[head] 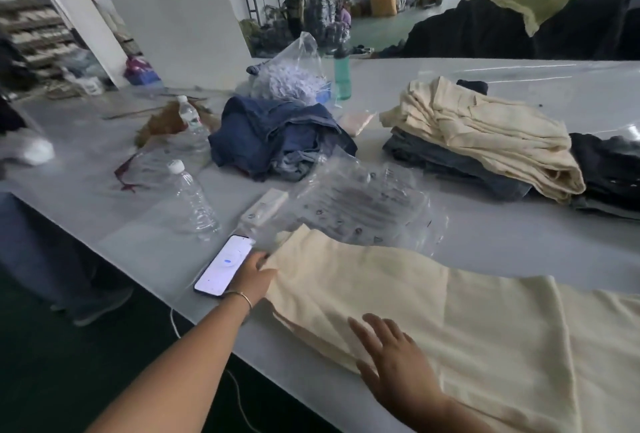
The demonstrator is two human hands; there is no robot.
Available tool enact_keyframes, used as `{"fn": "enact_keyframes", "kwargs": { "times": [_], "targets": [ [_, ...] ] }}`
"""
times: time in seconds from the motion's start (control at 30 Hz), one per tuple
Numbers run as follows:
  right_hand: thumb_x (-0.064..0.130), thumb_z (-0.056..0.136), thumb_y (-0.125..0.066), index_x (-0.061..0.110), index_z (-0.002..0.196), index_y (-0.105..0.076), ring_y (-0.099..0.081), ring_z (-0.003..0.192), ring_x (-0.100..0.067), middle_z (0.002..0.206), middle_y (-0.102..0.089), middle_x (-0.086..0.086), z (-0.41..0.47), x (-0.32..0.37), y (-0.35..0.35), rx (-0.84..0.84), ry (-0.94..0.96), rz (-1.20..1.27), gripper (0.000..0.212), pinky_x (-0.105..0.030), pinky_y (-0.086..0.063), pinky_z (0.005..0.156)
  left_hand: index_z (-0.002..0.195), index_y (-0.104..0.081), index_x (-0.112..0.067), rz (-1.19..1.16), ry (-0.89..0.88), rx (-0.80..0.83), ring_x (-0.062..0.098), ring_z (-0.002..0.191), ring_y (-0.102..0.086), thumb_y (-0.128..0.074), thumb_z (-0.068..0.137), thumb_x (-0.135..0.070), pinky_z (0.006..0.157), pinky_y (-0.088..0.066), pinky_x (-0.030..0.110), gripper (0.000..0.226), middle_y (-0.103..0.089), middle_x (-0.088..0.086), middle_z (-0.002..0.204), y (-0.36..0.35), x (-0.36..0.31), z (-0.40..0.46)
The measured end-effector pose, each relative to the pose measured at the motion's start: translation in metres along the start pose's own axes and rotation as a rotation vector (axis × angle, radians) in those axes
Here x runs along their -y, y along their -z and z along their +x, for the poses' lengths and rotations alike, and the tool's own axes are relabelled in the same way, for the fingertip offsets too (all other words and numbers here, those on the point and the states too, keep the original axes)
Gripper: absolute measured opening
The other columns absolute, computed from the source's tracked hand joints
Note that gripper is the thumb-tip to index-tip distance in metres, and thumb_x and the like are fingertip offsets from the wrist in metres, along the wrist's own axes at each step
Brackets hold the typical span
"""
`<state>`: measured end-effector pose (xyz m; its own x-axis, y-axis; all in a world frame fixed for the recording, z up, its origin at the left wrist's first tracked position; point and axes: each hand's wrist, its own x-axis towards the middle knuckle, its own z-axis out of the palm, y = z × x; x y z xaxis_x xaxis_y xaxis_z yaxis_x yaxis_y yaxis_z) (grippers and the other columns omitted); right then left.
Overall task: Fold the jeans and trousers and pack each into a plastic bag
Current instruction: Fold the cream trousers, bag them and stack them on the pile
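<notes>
Cream trousers (433,301) lie spread flat along the near edge of the white table (502,238). My left hand (251,278) holds their left end, with the fingers tucked at the fabric edge. My right hand (394,367) lies flat on the cloth with straight, spread fingers. A stack of clear plastic bags (360,204) sits just behind the trousers. Further back, a crumpled pile of blue jeans (277,134) rests at the centre. A folded stack of cream and denim trousers (485,141) lies to the right.
A phone (225,264) with a lit screen lies beside my left hand, its cable hanging off the table edge. Two water bottles (194,200) and a green bottle (342,76) stand on the left and behind. Dark garments (609,166) lie far right. A person stands in the distance.
</notes>
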<state>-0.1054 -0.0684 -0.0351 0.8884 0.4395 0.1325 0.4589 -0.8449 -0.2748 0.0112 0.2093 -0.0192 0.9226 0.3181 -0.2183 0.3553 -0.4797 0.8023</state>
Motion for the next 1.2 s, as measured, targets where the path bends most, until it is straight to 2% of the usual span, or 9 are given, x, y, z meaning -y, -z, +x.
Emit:
{"fn": "enact_keyframes", "kwargs": {
  "times": [0.07, 0.17, 0.3, 0.37, 0.5, 0.67, 0.9, 1.07, 1.2],
  "targets": [
    [0.043, 0.079, -0.064, 0.031, 0.136, -0.051, -0.058, 0.111, -0.018, 0.129, -0.056, 0.005, 0.028, 0.025, -0.012, -0.008, -0.03, 0.06, 0.06, -0.025, -0.053, 0.08, 0.121, -0.05, -0.024, -0.14, 0.024, 0.043, 0.026, 0.095, -0.06, -0.066, 0.057, -0.024, 0.08, -0.049, 0.032, 0.067, -0.058, 0.002, 0.114, 0.006, 0.012, -0.002],
    [0.045, 0.093, -0.044, 0.035, 0.145, -0.033, -0.041, 0.126, -0.019, 0.143, -0.039, 0.006, 0.065, 0.054, -0.034, -0.028, -0.052, 0.108, 0.053, -0.03, -0.044, 0.094, 0.103, -0.05, -0.029, -0.358, 0.069, 0.076, 0.026, 0.083, -0.061, -0.07, 0.054, -0.026, 0.062, -0.048, 0.03, 0.053, -0.06, 0.007, 0.107, 0.012, 0.028, -0.003],
    [0.056, 0.091, -0.043, 0.032, 0.144, -0.037, -0.042, 0.126, -0.021, 0.143, -0.041, 0.002, 0.098, 0.09, -0.053, -0.056, -0.124, 0.112, 0.059, -0.033, -0.044, 0.094, 0.114, -0.058, -0.003, -0.881, 0.259, 0.213, 0.028, 0.087, -0.063, -0.062, 0.084, -0.015, 0.059, -0.052, 0.032, 0.032, -0.065, 0.021, 0.106, 0.02, 0.043, 0.004],
    [0.057, 0.09, -0.041, 0.031, 0.142, -0.039, -0.045, 0.122, -0.021, 0.138, -0.044, 0.003, 0.109, 0.104, -0.059, -0.077, -0.159, 0.087, 0.058, -0.032, -0.044, 0.092, 0.114, -0.062, 0.005, -0.967, 0.302, 0.302, 0.028, 0.08, -0.067, -0.06, 0.083, -0.007, 0.059, -0.054, 0.029, 0.033, -0.067, 0.022, 0.101, 0.027, 0.047, 0.003],
    [0.044, 0.094, -0.044, 0.026, 0.121, -0.057, -0.056, 0.103, -0.023, 0.112, -0.058, 0.001, 0.126, 0.121, -0.061, -0.163, -0.181, 0.107, 0.035, -0.035, -0.045, 0.079, 0.102, -0.069, 0.005, -0.924, 0.318, 0.469, 0.027, 0.073, -0.066, -0.069, 0.068, -0.01, 0.063, -0.051, 0.029, 0.037, -0.069, 0.02, 0.091, 0.034, 0.052, -0.004],
    [0.027, 0.096, -0.046, 0.017, 0.105, -0.063, -0.058, 0.099, -0.023, 0.103, -0.064, -0.001, 0.136, 0.128, -0.055, -0.234, -0.186, 0.184, 0.022, -0.032, -0.041, 0.076, 0.103, -0.068, -0.001, -0.82, 0.265, 0.379, 0.023, 0.069, -0.059, -0.06, 0.085, -0.001, 0.057, -0.043, 0.025, 0.019, -0.066, 0.017, 0.086, 0.043, 0.058, -0.005],
    [0.02, 0.089, -0.053, 0.014, 0.1, -0.067, -0.059, 0.084, -0.018, 0.099, -0.069, 0.005, 0.149, 0.154, -0.024, -0.683, -0.211, 0.251, 0.019, -0.027, -0.047, 0.054, 0.089, -0.073, -0.012, -0.73, 0.254, 0.418, 0.011, 0.059, -0.057, -0.064, 0.081, -0.003, 0.05, -0.04, 0.019, 0.015, -0.064, 0.003, 0.071, 0.049, 0.068, -0.007],
    [0.01, 0.063, -0.082, 0.014, 0.092, -0.069, -0.065, 0.08, -0.022, 0.111, -0.069, 0.007, 0.137, 0.162, -0.058, -0.417, 0.023, 0.083, 0.032, -0.022, -0.05, 0.054, 0.098, -0.073, -0.011, -0.966, 0.372, 0.508, 0.025, 0.092, -0.055, -0.064, 0.077, -0.014, 0.079, -0.04, 0.033, 0.023, -0.062, 0.016, 0.097, 0.041, 0.072, -0.012],
    [0.019, 0.067, -0.077, 0.017, 0.096, -0.065, -0.064, 0.084, -0.021, 0.117, -0.065, 0.006, 0.127, 0.152, -0.073, -0.309, 0.033, 0.059, 0.031, -0.023, -0.05, 0.055, 0.1, -0.075, -0.011, -0.945, 0.358, 0.487, 0.023, 0.086, -0.064, -0.05, 0.091, -0.014, 0.077, -0.047, 0.033, 0.026, -0.069, 0.017, 0.098, 0.042, 0.085, -0.008]
  ]
}}
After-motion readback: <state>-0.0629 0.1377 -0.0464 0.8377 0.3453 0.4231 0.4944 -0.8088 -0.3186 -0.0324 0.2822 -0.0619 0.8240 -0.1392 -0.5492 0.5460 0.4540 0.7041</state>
